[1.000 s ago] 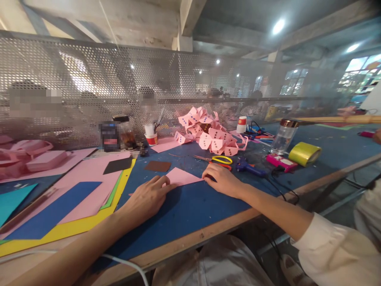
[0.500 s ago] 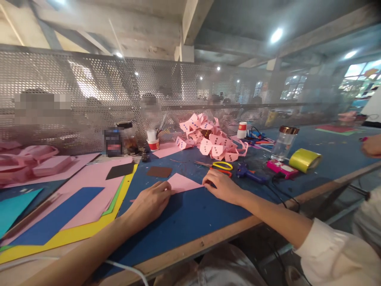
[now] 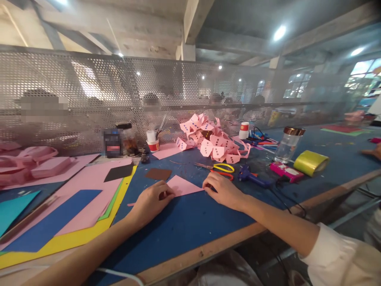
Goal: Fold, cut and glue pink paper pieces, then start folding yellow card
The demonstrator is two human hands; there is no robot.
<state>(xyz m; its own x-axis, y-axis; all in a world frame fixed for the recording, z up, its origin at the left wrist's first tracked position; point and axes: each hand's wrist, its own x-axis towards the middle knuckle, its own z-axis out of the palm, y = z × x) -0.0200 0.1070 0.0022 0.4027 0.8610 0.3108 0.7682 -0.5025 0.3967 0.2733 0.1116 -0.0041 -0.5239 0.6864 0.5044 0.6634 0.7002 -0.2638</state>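
Note:
A pink triangular sheet (image 3: 185, 187) lies on the blue tabletop between my two hands. My left hand (image 3: 153, 200) pinches its left corner, thumb and fingers curled together. At the opposite corner, my right hand (image 3: 222, 190) grips the pointed tip between thumb and fingertips. Just behind the sheet sits a small brown piece (image 3: 158, 174). Scissors (image 3: 222, 168) with yellow and orange handles lie beyond my right hand, and a blue glue gun (image 3: 253, 177) rests to its right.
Stacked coloured sheets (image 3: 79, 214) cover the left side, near pink box shapes (image 3: 50, 166). Behind stands a heap of dotted pink pieces (image 3: 212, 139). At right are a lidded bottle (image 3: 288, 145), a pink device (image 3: 286, 171) and a yellow tape roll (image 3: 311, 163). Another person's hand (image 3: 375, 152) shows at the edge.
My left hand's fingers have arched up, with a gap now showing under them at the sheet's corner. The right hand keeps its hold. The whole view has shifted slightly.

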